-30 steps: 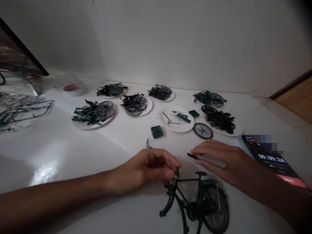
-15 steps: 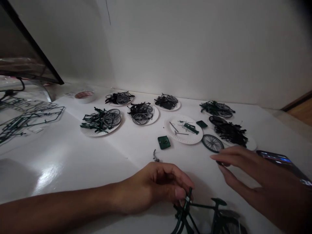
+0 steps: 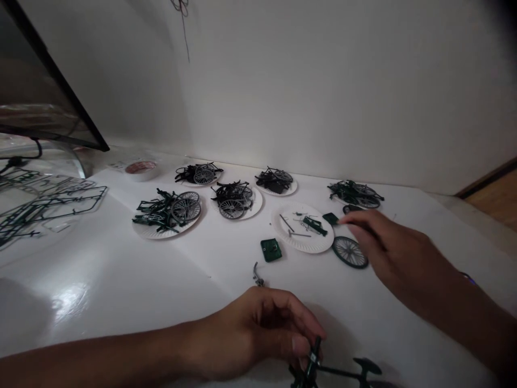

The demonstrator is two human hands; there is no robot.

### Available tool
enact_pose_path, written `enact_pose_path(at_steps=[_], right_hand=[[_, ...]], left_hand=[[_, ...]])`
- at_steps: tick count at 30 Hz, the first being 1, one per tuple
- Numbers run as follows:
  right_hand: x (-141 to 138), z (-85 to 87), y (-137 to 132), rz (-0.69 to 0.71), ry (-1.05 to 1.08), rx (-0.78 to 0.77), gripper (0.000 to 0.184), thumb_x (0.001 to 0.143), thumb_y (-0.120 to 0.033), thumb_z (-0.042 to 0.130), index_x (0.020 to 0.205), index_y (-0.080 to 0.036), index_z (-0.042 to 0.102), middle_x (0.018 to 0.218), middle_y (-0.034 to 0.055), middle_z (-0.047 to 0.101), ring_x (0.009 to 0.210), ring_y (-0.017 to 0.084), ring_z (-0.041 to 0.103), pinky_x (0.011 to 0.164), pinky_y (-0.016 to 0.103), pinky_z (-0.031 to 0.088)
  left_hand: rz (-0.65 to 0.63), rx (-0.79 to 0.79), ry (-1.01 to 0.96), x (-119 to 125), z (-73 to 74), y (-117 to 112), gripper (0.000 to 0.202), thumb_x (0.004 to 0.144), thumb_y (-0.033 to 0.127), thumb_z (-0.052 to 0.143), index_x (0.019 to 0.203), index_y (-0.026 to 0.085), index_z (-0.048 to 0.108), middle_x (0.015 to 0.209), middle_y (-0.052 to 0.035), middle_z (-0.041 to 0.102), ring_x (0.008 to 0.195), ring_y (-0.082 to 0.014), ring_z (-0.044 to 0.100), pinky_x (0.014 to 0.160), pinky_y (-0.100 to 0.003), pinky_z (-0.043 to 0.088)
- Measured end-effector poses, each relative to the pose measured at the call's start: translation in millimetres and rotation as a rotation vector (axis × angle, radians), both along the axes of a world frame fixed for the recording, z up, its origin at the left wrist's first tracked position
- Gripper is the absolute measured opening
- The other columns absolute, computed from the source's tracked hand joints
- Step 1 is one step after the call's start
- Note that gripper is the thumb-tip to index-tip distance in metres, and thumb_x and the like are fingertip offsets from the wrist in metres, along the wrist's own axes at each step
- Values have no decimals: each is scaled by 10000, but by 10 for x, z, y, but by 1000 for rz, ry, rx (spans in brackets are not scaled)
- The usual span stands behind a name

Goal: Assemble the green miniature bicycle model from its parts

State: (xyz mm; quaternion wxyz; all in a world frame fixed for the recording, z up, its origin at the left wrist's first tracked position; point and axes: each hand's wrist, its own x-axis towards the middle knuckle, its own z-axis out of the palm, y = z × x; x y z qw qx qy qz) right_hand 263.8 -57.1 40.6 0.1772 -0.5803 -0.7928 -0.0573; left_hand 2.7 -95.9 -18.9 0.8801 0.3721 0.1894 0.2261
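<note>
Low in the view, my left hand (image 3: pixel 270 328) is closed round the front of a dark green model bicycle frame (image 3: pixel 335 372). Its saddle shows at the right, while the lower part is cut off by the picture's bottom edge. Thumb and fingers of my right hand (image 3: pixel 383 242) are pinched at the right edge of a small green square piece (image 3: pixel 330 219), beside a paper plate (image 3: pixel 311 248). Below that hand lies a spoked wheel (image 3: pixel 350 252). A second green square piece (image 3: pixel 271 250) and a grey handlebar part (image 3: pixel 257 276) rest near my left hand.
Plates heaped with model bicycle parts (image 3: pixel 166 210) stand along the back of the white table (image 3: pixel 141 291). Green sprue frames (image 3: pixel 52 202) lie at the left by a monitor (image 3: pixel 44 81). A tape roll (image 3: pixel 141 171) sits near the wall (image 3: pixel 302 97).
My right hand has moved forward and left, from beside the wheel to the small green square piece. My left hand keeps hold of the bicycle frame. The view has tilted up slightly.
</note>
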Motion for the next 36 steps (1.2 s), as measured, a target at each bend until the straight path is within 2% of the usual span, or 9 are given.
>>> enact_pose_path(at_steps=[4,8,11,17,22,25,29,33,36], right_hand=[[-112,-46,528,-43,-187,-219,318,998,-458,524,1063,-193,689,825,66,745,800,259,725,689,374,539],[-129,-205,736,-92,-286,-321,295,986,-417,608,1131,-166,662,1040,52,706,879,173,685,811,389,581],[-78,-237,716,-128,-281,-335,294,982,-408,618,1149,-168,654,1086,58,694,899,177,680,802,382,586],[149,-97,592,-100,-124,-311,247,981,-399,584,961,-171,675,756,-6,671,651,130,622,625,281,509],[323,-84,485,-126,-23,-248,267,961,-415,541,927,-198,692,687,17,689,604,160,623,573,286,452],[321,-136,479,-137,-32,-267,281,974,-433,571,937,-181,689,730,6,680,627,141,619,600,283,486],[207,-192,546,-172,-63,-278,274,990,-427,600,1039,-168,675,936,23,698,773,140,660,724,328,571],[89,-210,607,-188,-95,-267,302,994,-411,598,1176,-175,647,1067,56,697,873,168,681,780,367,589],[40,-214,621,-140,-138,-311,314,993,-413,601,1193,-175,646,1088,60,698,900,177,686,802,381,590]], left_hand=[[-3,14,-1,5,-12,-2,289,791,285,859,984,106,739,869,-42,661,733,-90,593,740,-222,475],[-7,9,-15,15,-38,-13,303,787,295,862,984,103,734,874,-47,662,729,-90,596,745,-228,481],[-17,0,-19,24,-50,-16,297,785,300,863,976,110,737,857,-42,659,721,-94,600,748,-236,489],[-24,4,-16,12,-46,-8,279,786,287,860,978,123,740,869,-41,662,731,-96,600,756,-239,495],[-36,50,17,-4,-26,-9,278,803,299,844,986,122,731,863,-44,664,728,-102,591,755,-244,487],[-31,64,37,-5,-24,-15,262,805,285,840,981,125,729,867,-46,662,739,-105,592,757,-242,488],[-28,51,20,0,-30,-18,252,801,264,842,974,124,724,859,-44,657,742,-102,594,759,-239,493],[-33,44,5,4,-33,-15,266,807,268,840,983,110,720,879,-52,668,732,-92,599,745,-224,487],[-32,37,10,4,-34,-15,283,803,282,846,986,105,723,882,-57,672,736,-92,602,746,-223,487]])
